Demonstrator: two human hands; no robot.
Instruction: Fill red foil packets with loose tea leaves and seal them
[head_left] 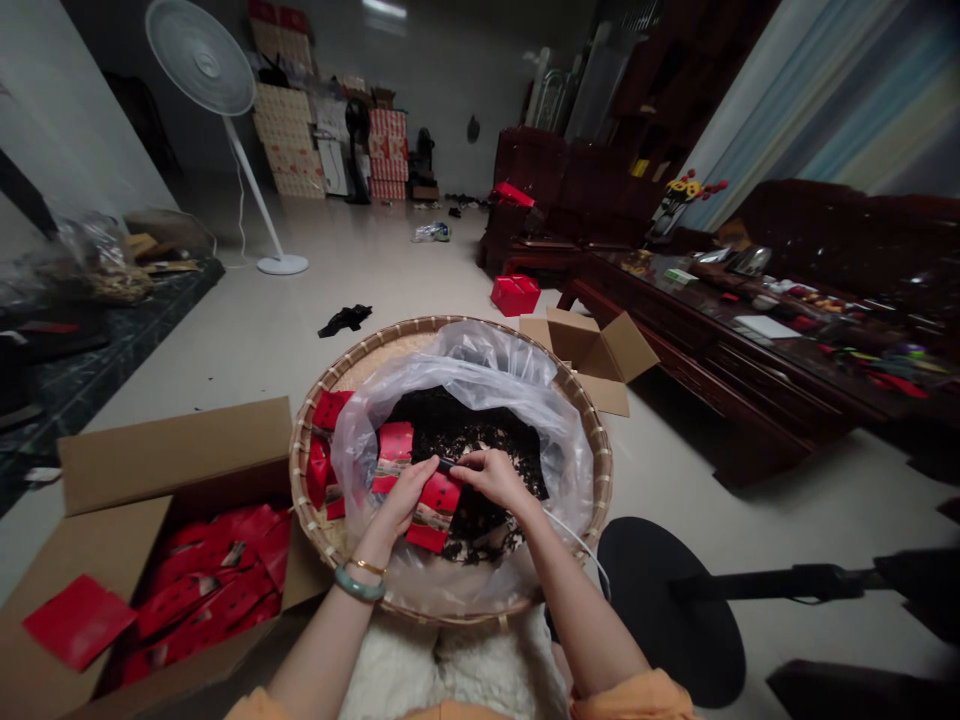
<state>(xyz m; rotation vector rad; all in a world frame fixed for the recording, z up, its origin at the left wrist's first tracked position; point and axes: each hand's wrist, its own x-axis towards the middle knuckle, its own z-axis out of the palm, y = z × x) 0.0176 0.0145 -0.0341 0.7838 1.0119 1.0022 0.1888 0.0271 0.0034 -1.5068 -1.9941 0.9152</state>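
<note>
Head view: we have the left hand point(401, 497) and right hand point(491, 478) close together over a round bamboo tray point(301, 465), fingertips pinching the top of a red foil packet point(435, 512) at about 6 o'clock in the tray. A small dark bit point(446, 464) sits at the fingertips; we can't tell what it is. A clear plastic bag point(480, 365) lines the tray, with a sizable heap of loose dark tea point(465, 425) still in it. More red packets point(395, 455) lean inside the bag's edge at 9 o'clock. At 8 o'clock, a cardboard box point(172, 450) already holds a deep pile of packed red packets point(202, 590) — count not readable — with one loose red packet point(79, 620) on its flap. The held packet looks intact, glossy, with a pale printed band.
</note>
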